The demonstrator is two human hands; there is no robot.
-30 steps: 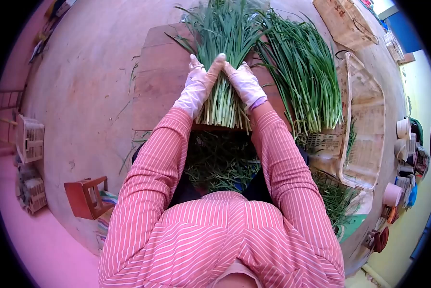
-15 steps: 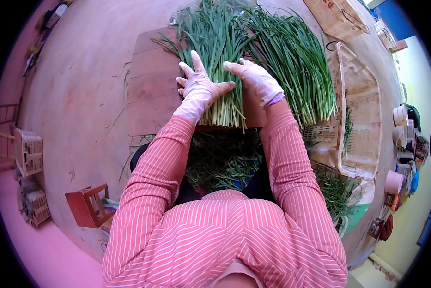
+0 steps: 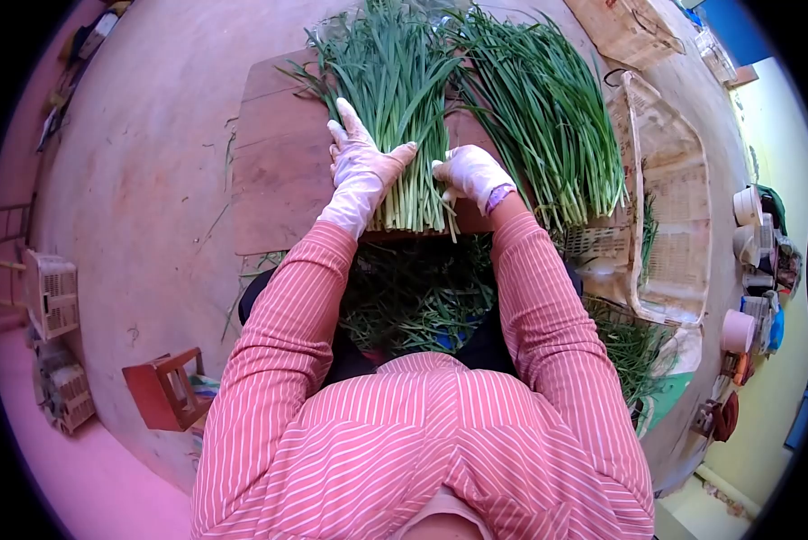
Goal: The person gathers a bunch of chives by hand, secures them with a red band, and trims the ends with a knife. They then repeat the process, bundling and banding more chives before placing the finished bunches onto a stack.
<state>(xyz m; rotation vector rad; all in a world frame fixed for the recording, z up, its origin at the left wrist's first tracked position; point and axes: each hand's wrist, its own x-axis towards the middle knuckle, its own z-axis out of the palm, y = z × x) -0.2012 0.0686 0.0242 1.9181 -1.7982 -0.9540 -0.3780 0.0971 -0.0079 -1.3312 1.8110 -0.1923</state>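
Observation:
A bunch of garlic chives lies on a reddish-brown wooden board, its pale cut ends toward me. My left hand, in a thin whitish glove, rests against the bunch's left side with fingers stretched and the thumb across the stems. At the right edge of the bunch is my right hand, gloved too, its fingers curled in near the stem ends. What those fingers pinch, if anything, is hidden. A second, larger bunch of garlic chives lies to the right, apart from my hands.
To the right stands a dirty white plastic crate, with another crate behind it. Loose green trimmings lie below the board by my legs. A small red-brown wooden stool is on the floor at left. Tubs line the right wall.
My right hand has moved down along the bunch's right side and its fingers have curled in. My left hand stays on the left side, thumb slightly raised.

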